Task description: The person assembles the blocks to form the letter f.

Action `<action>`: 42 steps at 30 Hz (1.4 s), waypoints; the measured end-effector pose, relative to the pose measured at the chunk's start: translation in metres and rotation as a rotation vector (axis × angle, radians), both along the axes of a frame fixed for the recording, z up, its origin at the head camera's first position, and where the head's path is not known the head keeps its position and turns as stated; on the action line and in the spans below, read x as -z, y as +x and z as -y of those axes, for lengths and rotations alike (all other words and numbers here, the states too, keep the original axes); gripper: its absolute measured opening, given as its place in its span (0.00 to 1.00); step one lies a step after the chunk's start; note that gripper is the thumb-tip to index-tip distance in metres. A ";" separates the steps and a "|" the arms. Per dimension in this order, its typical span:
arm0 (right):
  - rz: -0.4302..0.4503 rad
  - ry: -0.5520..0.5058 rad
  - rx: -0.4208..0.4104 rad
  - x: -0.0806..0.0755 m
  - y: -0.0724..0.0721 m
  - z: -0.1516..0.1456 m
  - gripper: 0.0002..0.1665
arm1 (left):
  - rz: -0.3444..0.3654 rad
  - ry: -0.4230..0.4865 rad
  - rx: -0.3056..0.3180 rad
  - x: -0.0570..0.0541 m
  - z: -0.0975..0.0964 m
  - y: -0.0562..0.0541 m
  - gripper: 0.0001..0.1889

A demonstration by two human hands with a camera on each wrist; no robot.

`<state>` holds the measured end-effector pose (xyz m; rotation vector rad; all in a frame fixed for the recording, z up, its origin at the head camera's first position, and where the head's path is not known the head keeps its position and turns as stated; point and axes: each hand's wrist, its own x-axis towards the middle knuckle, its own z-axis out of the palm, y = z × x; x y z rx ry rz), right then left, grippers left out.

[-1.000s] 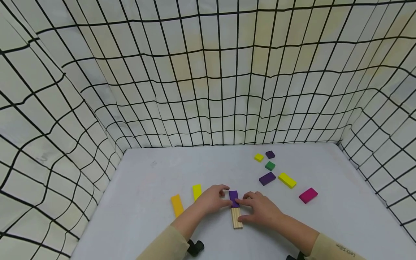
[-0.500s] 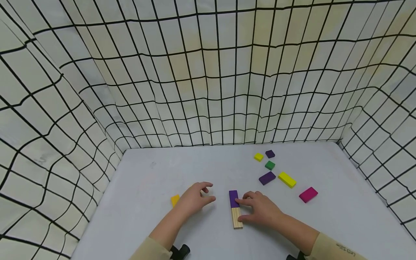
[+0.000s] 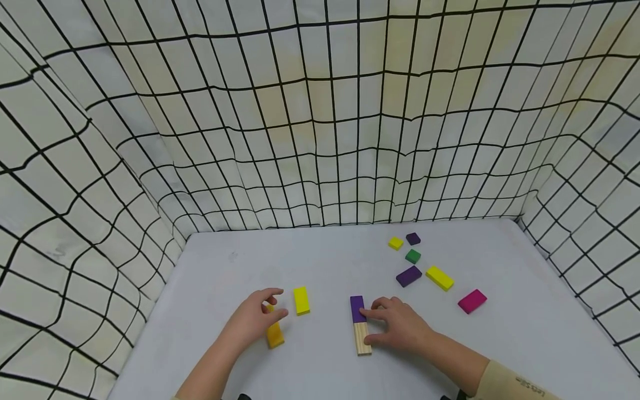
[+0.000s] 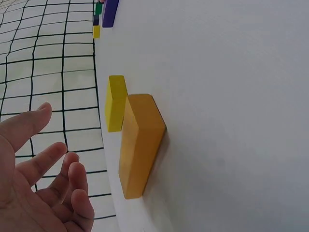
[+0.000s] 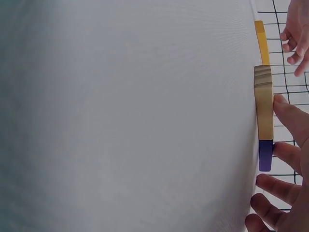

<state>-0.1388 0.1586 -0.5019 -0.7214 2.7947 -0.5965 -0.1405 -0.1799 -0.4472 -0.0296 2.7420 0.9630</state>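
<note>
My left hand (image 3: 248,319) hovers over the orange block (image 3: 275,336), fingers spread and holding nothing; part of that block hides behind it in the head view. Close by on the right lies a yellow block (image 3: 301,300). A purple block (image 3: 356,306) and a plain wooden block (image 3: 362,338) lie end to end in a line on the white table. My right hand (image 3: 404,326) rests beside them, thumb touching the wooden block and index fingertip at the purple one. In the right wrist view, the other fingers (image 5: 273,210) extend past the purple block's end.
Behind my right hand lie a purple block (image 3: 409,276), a yellow block (image 3: 440,278) and a magenta block (image 3: 472,301). Farther back are small yellow (image 3: 395,243), dark purple (image 3: 413,238) and green (image 3: 413,256) pieces. A black grid net (image 3: 320,139) rises around the table (image 3: 240,261).
My left hand has left the purple block and moved left, past the yellow block, to above the orange one. My right hand has stayed at the line of blocks.
</note>
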 end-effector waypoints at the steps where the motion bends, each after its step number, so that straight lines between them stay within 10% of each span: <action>1: 0.001 0.001 0.000 0.000 0.000 0.000 0.38 | 0.003 -0.004 -0.005 0.000 0.003 0.001 0.27; 26: 0.015 0.019 0.008 0.001 0.000 0.000 0.39 | 0.208 -0.010 -0.022 0.030 0.033 -0.002 0.48; 42: 0.007 0.018 0.013 0.001 0.000 -0.001 0.38 | 0.238 -0.039 0.009 0.028 0.029 -0.002 0.53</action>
